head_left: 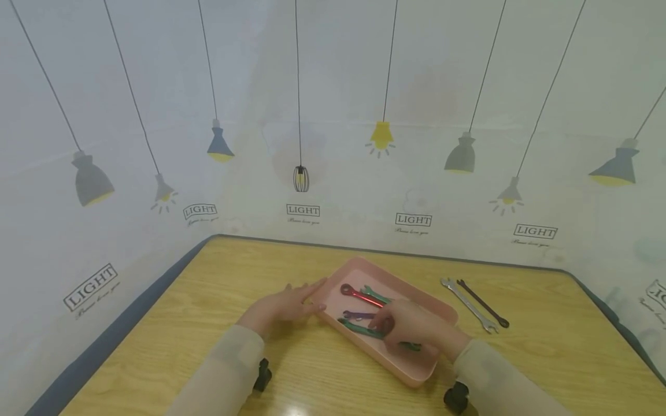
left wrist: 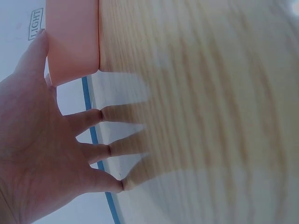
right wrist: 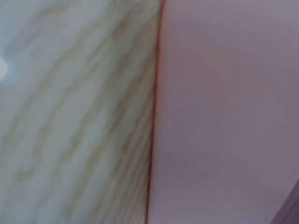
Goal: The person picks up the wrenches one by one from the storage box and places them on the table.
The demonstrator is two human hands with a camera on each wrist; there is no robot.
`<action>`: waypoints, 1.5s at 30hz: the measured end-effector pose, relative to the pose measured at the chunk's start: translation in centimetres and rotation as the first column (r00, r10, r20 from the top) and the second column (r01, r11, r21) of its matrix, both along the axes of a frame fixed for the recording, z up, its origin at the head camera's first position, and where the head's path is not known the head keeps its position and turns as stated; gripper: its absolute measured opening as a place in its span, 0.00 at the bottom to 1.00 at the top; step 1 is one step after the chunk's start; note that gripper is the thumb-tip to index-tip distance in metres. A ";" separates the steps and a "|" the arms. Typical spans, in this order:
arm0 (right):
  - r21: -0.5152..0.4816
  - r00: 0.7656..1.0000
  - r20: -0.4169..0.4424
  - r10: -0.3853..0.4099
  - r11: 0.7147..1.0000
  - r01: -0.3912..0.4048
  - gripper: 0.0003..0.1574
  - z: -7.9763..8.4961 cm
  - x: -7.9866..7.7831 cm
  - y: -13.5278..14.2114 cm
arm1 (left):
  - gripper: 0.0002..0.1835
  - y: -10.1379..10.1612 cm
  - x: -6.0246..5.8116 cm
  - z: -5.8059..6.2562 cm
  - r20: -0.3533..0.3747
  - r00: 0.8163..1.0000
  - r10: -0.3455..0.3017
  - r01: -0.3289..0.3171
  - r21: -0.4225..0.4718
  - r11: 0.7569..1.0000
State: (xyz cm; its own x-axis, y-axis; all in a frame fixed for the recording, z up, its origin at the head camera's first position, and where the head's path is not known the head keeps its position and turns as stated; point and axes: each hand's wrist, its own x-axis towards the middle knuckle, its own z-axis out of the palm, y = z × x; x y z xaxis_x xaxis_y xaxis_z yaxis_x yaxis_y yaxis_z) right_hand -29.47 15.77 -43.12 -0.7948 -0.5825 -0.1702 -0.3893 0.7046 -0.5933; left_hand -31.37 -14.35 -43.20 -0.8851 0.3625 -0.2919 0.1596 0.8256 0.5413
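A pink tray [head_left: 385, 361] lies on the wooden table, with several wrenches in it. At its left end is my left hand [head_left: 286, 303]; in the left wrist view that hand [left wrist: 51, 126] has its fingers spread, the thumb against the tray's wall [left wrist: 72, 42] and other fingertips at the tabletop. My right hand [head_left: 413, 326] reaches down into the tray with bent fingers, over a purple wrench [head_left: 356, 315] and a green wrench [head_left: 359, 328]. I cannot tell whether it grips either. A red wrench [head_left: 364, 296] and another green wrench [head_left: 376, 293] lie just beyond its fingers.
On the table [head_left: 250, 260] right of the tray lie a silver wrench [head_left: 470, 306] and a dark wrench [head_left: 484, 304], side by side. A pale wall covering [head_left: 343, 173] printed with lamps stands behind the table. The right wrist view shows the tray's outer wall [right wrist: 224, 112].
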 end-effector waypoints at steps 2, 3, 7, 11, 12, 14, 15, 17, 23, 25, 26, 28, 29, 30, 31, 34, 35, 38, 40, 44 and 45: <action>-0.011 1.000 0.002 -0.004 1.000 0.004 0.26 0.1 0.0 0.0 | 0.35 0.0 0.0 0.0 0.002 1.000 0.003 -0.003 0.003 1.000; -0.014 1.000 0.000 -0.008 1.000 0.008 0.26 0.1 0.0 0.0 | 0.35 0.0 0.0 0.0 0.002 1.000 0.005 -0.005 0.006 1.000; -0.018 0.999 0.008 -0.032 0.999 0.032 0.26 0.1 -0.1 0.0 | 0.36 0.0 -0.1 -0.2 0.007 1.000 0.014 -0.014 0.005 1.000; -0.025 0.998 0.042 -0.055 0.998 0.056 0.26 0.1 -0.1 0.1 | 0.36 0.0 -0.3 -0.4 0.014 1.000 0.014 -0.014 -0.001 1.000; -0.029 0.998 0.043 -0.053 0.998 0.055 0.26 0.1 -0.1 0.1 | 0.36 0.0 -0.3 -0.5 0.014 1.000 0.014 -0.014 0.002 1.000; -0.043 0.999 0.033 -0.036 0.998 0.037 0.27 0.2 0.0 0.3 | 0.36 0.0 -0.3 -0.4 0.020 1.000 0.018 -0.018 0.004 1.000; -0.050 0.999 0.031 -0.031 0.998 0.032 0.27 0.3 0.1 0.3 | 0.36 0.0 -0.3 -0.4 0.021 1.000 0.020 -0.020 0.005 1.000; -0.069 1.000 0.019 -0.014 0.997 0.015 0.27 0.5 0.2 0.5 | 0.36 0.0 -0.3 -0.3 0.012 1.000 0.017 -0.017 0.003 1.000; -0.095 1.000 0.015 -0.005 0.995 0.006 0.25 0.8 0.4 1.1 | 0.37 0.2 -0.1 -0.2 0.021 1.000 0.017 -0.017 -0.005 1.000; -0.102 1.000 0.007 -0.002 0.995 0.003 0.24 1.0 0.4 1.4 | 0.37 0.3 0.0 -0.3 0.023 1.000 0.021 -0.021 -0.004 1.000; -0.108 1.000 -0.002 -0.004 0.994 0.003 0.24 1.1 0.4 1.6 | 0.37 0.3 0.0 -0.3 0.020 1.000 0.019 -0.019 -0.008 1.000; -0.103 0.999 -0.035 -0.013 0.995 0.009 0.23 1.4 0.3 2.0 | 0.37 0.3 0.0 -0.4 0.011 1.000 0.014 -0.014 -0.015 1.000; -0.108 0.999 -0.041 -0.018 0.994 0.014 0.23 1.6 0.3 2.2 | 0.36 0.2 -0.1 -0.3 0.005 1.000 0.010 -0.010 -0.016 1.000; -0.116 0.999 -0.043 -0.026 0.993 0.020 0.23 1.7 0.2 2.4 | 0.36 0.2 -0.1 -0.3 0.001 1.000 0.007 -0.007 -0.017 1.000; -0.128 0.998 -0.048 -0.026 0.992 0.020 0.23 1.8 0.2 2.7 | 0.36 0.2 -0.1 -0.2 -0.001 1.000 0.002 -0.002 -0.021 1.000; -0.192 0.999 -0.043 -0.014 0.981 0.005 0.21 2.0 0.1 3.5 | 0.36 0.2 0.0 0.0 -0.015 1.000 -0.004 0.004 -0.016 1.000; -0.214 0.999 -0.046 -0.006 0.977 -0.004 0.21 2.1 0.1 3.8 | 0.36 0.2 0.1 0.0 -0.011 1.000 -0.007 0.007 -0.016 1.000; -0.252 0.999 -0.043 -0.019 0.968 0.008 0.20 2.5 0.2 4.7 | 0.36 0.3 0.2 0.0 -0.008 1.000 -0.008 0.008 -0.014 1.000; -0.248 0.997 -0.056 -0.048 0.968 0.033 0.20 3.0 0.3 5.1 | 0.36 0.3 0.2 0.0 -0.010 1.000 -0.005 0.005 -0.016 1.000; -0.263 0.995 -0.041 -0.092 0.962 0.078 0.19 4.3 0.7 5.9 | 0.36 0.3 0.3 0.1 -0.017 1.000 0.009 -0.009 -0.019 1.000; -0.266 0.994 -0.044 -0.100 0.960 0.085 0.19 4.6 0.9 6.2 | 0.36 0.3 0.3 0.2 -0.015 1.000 0.013 -0.013 -0.017 1.000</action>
